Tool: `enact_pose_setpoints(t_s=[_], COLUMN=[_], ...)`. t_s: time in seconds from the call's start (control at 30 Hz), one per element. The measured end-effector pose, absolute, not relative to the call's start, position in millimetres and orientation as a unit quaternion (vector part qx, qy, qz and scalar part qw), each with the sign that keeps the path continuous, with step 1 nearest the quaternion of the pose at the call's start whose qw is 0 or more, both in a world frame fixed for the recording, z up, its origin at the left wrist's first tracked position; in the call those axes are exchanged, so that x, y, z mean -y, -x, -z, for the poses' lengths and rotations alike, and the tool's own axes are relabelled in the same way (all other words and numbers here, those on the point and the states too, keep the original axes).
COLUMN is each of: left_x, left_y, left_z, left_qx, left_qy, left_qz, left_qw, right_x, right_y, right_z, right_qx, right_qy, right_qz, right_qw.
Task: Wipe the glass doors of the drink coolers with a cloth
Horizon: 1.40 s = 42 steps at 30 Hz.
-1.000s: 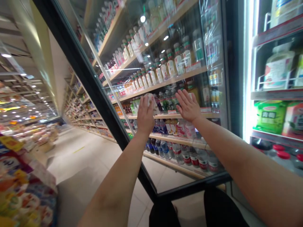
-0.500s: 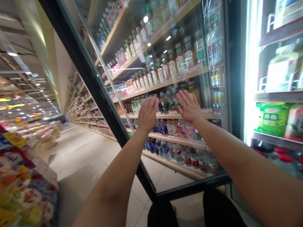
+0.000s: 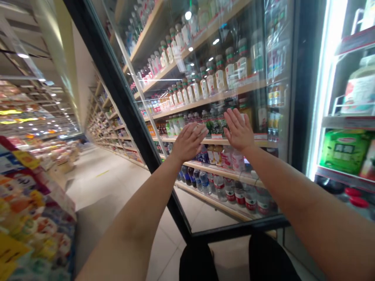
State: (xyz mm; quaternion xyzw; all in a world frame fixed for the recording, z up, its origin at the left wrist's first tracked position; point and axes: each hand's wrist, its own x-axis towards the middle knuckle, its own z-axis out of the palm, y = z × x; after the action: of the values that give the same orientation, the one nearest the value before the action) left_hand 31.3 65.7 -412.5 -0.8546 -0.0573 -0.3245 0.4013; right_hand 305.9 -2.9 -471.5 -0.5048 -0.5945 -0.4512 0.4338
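Observation:
A glass door (image 3: 202,105) with a black frame stands swung open in front of me. My left hand (image 3: 190,142) is at the glass, fingers stretched out and slanting right. A pale patch shows at its fingertips; whether it is a reflection I cannot tell. To the right of it, my right hand (image 3: 238,130) is at the same pane, palm forward and fingers straight, holding nothing. Whether either palm presses on the glass is hard to tell. Through the pane, rows of bottled drinks (image 3: 199,88) show on wooden shelves.
At the right is a lit cooler with a green pack (image 3: 342,152), a large bottle (image 3: 361,88) and red-capped bottles (image 3: 359,202). A colourful goods display (image 3: 35,210) stands at lower left beside the tiled aisle floor (image 3: 108,175). My legs (image 3: 196,261) are below the door.
My left hand has moved slightly right and turned, its fingers now slanting toward the right hand. My right hand keeps its flat pose. The view has shifted slightly left.

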Motion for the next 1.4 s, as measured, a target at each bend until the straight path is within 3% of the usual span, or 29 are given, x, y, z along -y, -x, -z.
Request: enact_pose_setpoints(t_s=[0.07, 0.17, 0.3, 0.4, 0.5, 0.63, 0.73, 0.93, 1.13, 1.3, 1.4], left_x=[-67, -75, -80, -78, -79, -84, -82, -77, -84, -77, -77], left_y=[-26, -18, -17, -17, -10, -5, -10, -3, 1, -4, 0], left_z=[397, 372, 394, 428, 424, 386, 385, 395, 393, 413, 395], left_qx=[0.045, 0.102, 0.149, 0.071, -0.005, 0.074, 0.115, -0.052, 0.11, 0.027, 0.05], left_qy=[0.855, 0.812, 0.772, 0.823, 0.852, 0.805, 0.763, 0.835, 0.751, 0.803, 0.789], left_qz=[0.307, 0.399, 0.494, 0.405, 0.297, 0.391, 0.454, 0.23, 0.442, 0.315, 0.341], left_qw=[0.416, 0.413, 0.371, 0.392, 0.43, 0.44, 0.446, 0.497, 0.478, 0.506, 0.509], right_x=[2, 0, -1, -1, 0, 1, 2, 3, 1, 1, 1], right_y=[-306, -307, -309, -309, -308, -307, -307, -307, -308, -309, -310], right_z=[472, 473, 474, 474, 474, 474, 473, 474, 474, 475, 475], right_qx=[0.59, 0.586, 0.588, 0.585, 0.578, 0.577, 0.577, 0.577, 0.574, 0.58, 0.577], right_qy=[0.505, 0.507, 0.498, 0.497, 0.501, 0.512, 0.519, 0.523, 0.518, 0.519, 0.518], right_qz=[0.455, 0.455, 0.46, 0.467, 0.476, 0.474, 0.468, 0.466, 0.474, 0.462, 0.467], right_qw=[0.435, 0.44, 0.442, 0.439, 0.434, 0.425, 0.422, 0.42, 0.422, 0.425, 0.425])
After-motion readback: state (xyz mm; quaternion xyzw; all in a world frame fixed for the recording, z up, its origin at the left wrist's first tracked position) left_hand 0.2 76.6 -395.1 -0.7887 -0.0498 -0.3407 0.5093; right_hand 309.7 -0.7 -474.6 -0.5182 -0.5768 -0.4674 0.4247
